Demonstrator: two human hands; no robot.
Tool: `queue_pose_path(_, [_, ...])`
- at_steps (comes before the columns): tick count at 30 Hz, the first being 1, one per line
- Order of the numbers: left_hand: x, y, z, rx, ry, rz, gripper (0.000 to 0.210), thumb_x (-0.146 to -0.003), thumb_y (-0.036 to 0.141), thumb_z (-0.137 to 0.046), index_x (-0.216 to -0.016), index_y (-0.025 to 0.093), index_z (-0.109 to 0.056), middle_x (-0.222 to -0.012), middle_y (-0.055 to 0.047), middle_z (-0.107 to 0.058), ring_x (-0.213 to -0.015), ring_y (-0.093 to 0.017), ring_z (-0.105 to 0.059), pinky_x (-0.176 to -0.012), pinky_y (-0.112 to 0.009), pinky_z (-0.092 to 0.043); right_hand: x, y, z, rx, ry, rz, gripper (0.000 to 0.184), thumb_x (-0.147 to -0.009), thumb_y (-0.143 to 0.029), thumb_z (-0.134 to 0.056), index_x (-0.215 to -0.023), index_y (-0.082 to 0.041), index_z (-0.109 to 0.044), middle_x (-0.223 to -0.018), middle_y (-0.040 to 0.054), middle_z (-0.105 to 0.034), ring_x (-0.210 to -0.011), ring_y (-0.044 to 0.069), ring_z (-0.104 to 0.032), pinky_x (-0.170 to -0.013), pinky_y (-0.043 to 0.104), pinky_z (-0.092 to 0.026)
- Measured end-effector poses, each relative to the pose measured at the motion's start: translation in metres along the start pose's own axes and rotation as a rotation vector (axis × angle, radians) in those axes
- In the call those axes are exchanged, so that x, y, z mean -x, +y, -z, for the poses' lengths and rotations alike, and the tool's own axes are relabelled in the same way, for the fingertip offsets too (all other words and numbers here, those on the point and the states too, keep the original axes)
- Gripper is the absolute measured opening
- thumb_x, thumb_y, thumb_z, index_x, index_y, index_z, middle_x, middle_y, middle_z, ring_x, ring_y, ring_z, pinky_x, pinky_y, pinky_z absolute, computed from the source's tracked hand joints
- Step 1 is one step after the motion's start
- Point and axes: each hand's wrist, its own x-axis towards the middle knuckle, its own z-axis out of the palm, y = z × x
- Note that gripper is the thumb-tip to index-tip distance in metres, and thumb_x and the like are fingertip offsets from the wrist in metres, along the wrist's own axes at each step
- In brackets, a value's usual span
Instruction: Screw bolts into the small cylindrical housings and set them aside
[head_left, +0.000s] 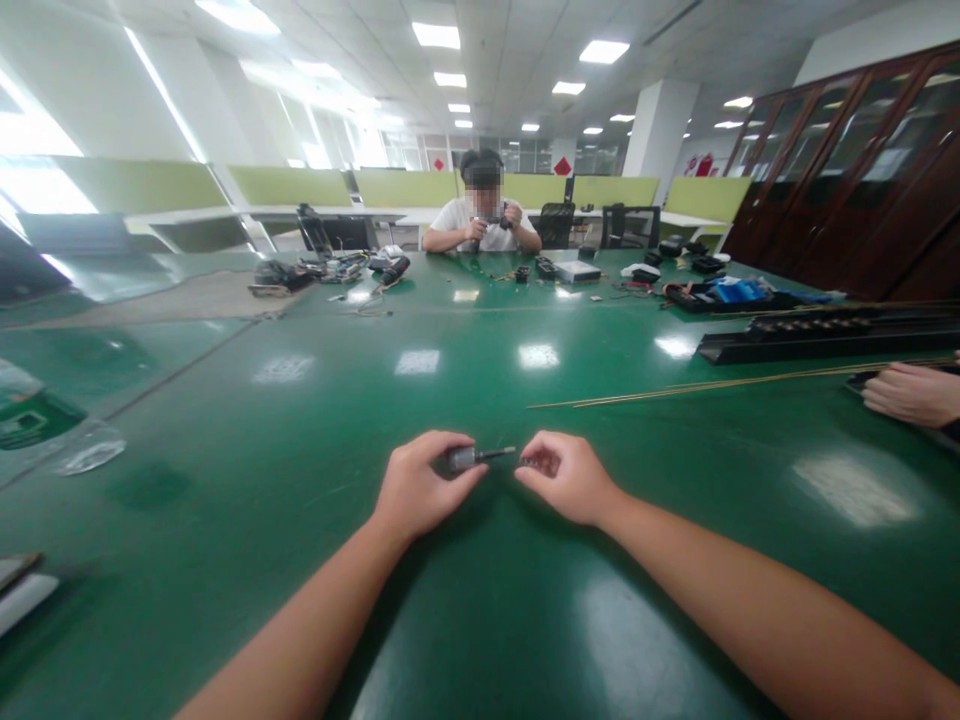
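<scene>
My left hand (420,485) is closed around a short grey cylinder with a thin dark shaft (491,454). The shaft points right and ends in a lighter tip. Just across a small gap, my right hand (570,475) pinches a small ridged brownish part (541,462), mostly covered by the fingers; its exact kind is unclear. Shaft tip and ridged part are apart. Both hands are low over the green table (300,560), near the middle of the view.
Thin brass-coloured rods (637,397) lie beyond my right hand, by a black channel (825,335) and another person's hand (911,393). A plastic bottle (45,415) is at left. Across the table sits a person (484,215), with tools (390,268) and a parts tray (739,295) nearby.
</scene>
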Motion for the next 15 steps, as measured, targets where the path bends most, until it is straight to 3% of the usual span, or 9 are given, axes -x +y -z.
queue_pose_path(3, [-0.005,-0.004,0.002,0.028,0.084,0.195,0.033,-0.072,0.047,-0.079,-0.091,0.020,-0.072,-0.080,-0.003,-0.072,-0.072,-0.019,-0.065,-0.070,-0.031,-0.051,0.001,0.001,-0.002,-0.010,-0.065,0.013,0.009,-0.076,-0.023,-0.072,-0.081,-0.016,-0.068,-0.068,-0.0011,-0.064,-0.059,0.011,-0.055,-0.056,0.022,-0.043])
queue_pose_path(8, [-0.013,-0.021,-0.006,0.480,0.261,0.552,0.053,-0.066,0.049,-0.081,-0.103,0.016,-0.064,-0.091,-0.007,-0.072,-0.082,-0.019,-0.068,-0.080,-0.031,-0.053,0.001,0.004,-0.005,-0.007,-0.136,0.049,0.010,-0.076,-0.023,-0.072,-0.081,-0.017,-0.068,-0.069,-0.0006,-0.065,-0.060,0.012,-0.057,-0.057,0.022,-0.044])
queue_pose_path(11, [-0.011,-0.029,-0.006,0.581,0.291,0.621,0.062,-0.067,0.052,-0.078,-0.114,0.014,-0.061,-0.101,-0.010,-0.072,-0.087,-0.020,-0.070,-0.086,-0.034,-0.054,0.001,0.005,-0.005,-0.002,-0.150,0.051,0.010,-0.077,-0.024,-0.072,-0.083,-0.017,-0.068,-0.071,-0.0001,-0.066,-0.061,0.012,-0.058,-0.058,0.023,-0.044])
queue_pose_path(15, [-0.006,-0.020,0.020,0.557,0.270,0.656,0.057,-0.055,0.050,-0.087,-0.097,0.014,-0.070,-0.097,-0.011,-0.074,-0.088,-0.022,-0.070,-0.086,-0.033,-0.054,0.000,0.005,-0.004,0.005,-0.168,0.050,0.011,-0.076,-0.024,-0.072,-0.083,-0.017,-0.068,-0.072,0.0000,-0.066,-0.062,0.012,-0.059,-0.059,0.023,-0.044])
